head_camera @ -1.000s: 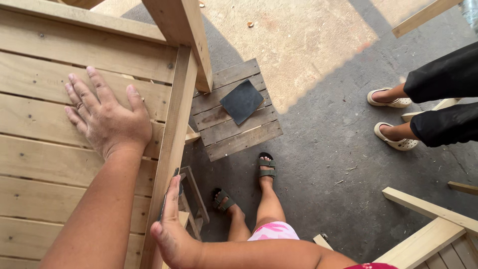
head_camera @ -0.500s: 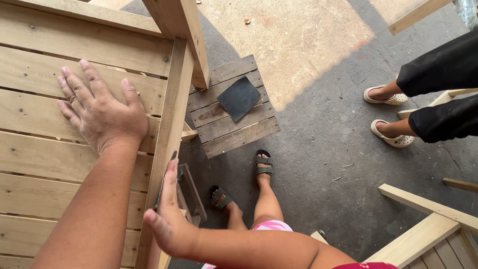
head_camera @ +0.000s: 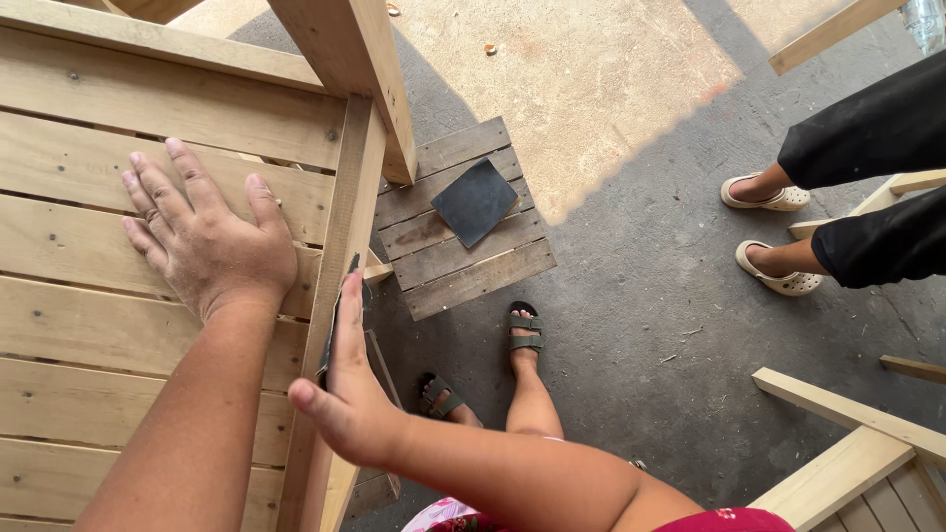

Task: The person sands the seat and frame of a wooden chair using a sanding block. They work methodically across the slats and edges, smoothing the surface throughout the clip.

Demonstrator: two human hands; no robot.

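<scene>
- Left hand [head_camera: 202, 241]: lies flat, palm down and fingers spread, on the slatted wooden panel [head_camera: 89, 325] that fills the left half of the frame; fingers point toward the upper left. The grip is open and holds nothing.
- Right hand [head_camera: 345, 394]: lower centre, pressing a dark sheet of sandpaper [head_camera: 340, 315] against the outer face of the panel's edge rail [head_camera: 345, 197]. Fingers lie straight along the sheet with the thumb out to the left; the grip is a flat press rather than a closed fist.
- Sandpaper: only its thin edge shows; the long axis runs up the frame, parallel to the rail, with the top end just below the rail's middle.
- A second dark sanding sheet [head_camera: 475, 202] lies flat on a small slatted wooden stool [head_camera: 463, 266], right of the rail.
- Another person's sandalled feet [head_camera: 769, 236] stand at the right edge on the concrete floor [head_camera: 641, 325].
- Compared with half a second earlier: the right hand and sheet remain at the same place on the rail; the left hand stays flat.
</scene>
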